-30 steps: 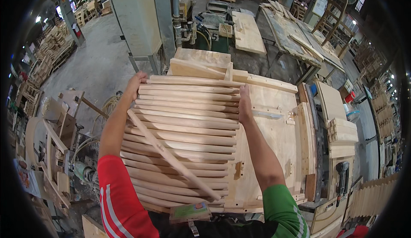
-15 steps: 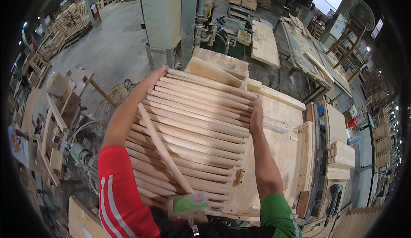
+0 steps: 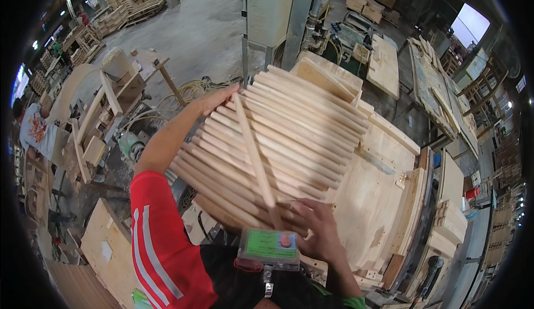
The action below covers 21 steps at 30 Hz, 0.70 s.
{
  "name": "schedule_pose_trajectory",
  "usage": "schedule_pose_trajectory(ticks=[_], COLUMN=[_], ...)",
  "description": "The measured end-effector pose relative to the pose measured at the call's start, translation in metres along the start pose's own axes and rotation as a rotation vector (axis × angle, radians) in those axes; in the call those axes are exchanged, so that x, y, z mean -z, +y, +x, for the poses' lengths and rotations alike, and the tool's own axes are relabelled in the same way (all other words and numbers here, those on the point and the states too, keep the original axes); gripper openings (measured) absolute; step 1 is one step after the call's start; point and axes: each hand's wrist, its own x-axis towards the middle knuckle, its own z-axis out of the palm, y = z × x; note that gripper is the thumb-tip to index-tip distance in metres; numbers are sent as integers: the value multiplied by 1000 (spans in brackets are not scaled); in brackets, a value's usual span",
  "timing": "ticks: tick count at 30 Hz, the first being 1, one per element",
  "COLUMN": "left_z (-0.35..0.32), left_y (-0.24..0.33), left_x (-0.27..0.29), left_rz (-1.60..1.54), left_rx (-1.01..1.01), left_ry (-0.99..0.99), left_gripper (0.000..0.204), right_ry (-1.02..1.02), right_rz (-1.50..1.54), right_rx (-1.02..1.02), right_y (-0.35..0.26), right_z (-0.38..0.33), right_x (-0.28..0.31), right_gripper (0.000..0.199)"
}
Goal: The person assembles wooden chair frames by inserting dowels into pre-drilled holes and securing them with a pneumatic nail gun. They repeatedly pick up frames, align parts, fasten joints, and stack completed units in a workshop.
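Note:
A big armful of long pale wooden slats [image 3: 289,136] lies stacked side by side in front of my chest, tilted up to the right. One loose slat [image 3: 253,153] lies crosswise on top. My left hand [image 3: 219,99] presses flat against the far left end of the stack. At the near end, my right hand [image 3: 314,228] grips the bundle from below, by the lower end of the crosswise slat. A small green-topped device [image 3: 268,249] hangs on my chest just under the slats.
A pale wooden workbench [image 3: 378,203] sits under and right of the slats. More benches with boards [image 3: 439,92] stand at the right. Wooden frames and offcuts [image 3: 94,125] crowd the left, where another person [image 3: 36,131] stands. A grey machine column [image 3: 272,8] rises ahead.
The slat stack has swung round and risen closer to me. My right hand left the far right edge and now grips the near end. My left hand stays on the far end.

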Motion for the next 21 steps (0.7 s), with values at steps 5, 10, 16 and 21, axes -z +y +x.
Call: schedule_pose_trajectory(ticks=[5, 10, 16, 21], left_z=[-55, -101, -138, -139], left_y=[-9, -17, -69, -81], left_x=[1, 6, 12, -11], left_rz=[16, 462, 73, -334], left_rx=[-17, 47, 22, -211], left_ry=[121, 324, 298, 281], left_gripper=[82, 90, 77, 79], right_ry=[141, 76, 153, 298], right_rz=[-191, -238, -353, -338], right_rx=[-6, 46, -112, -116], right_y=[1, -18, 24, 48], right_z=[-4, -2, 16, 15], right_x=[-31, -33, -18, -23], right_gripper=[42, 39, 28, 26])
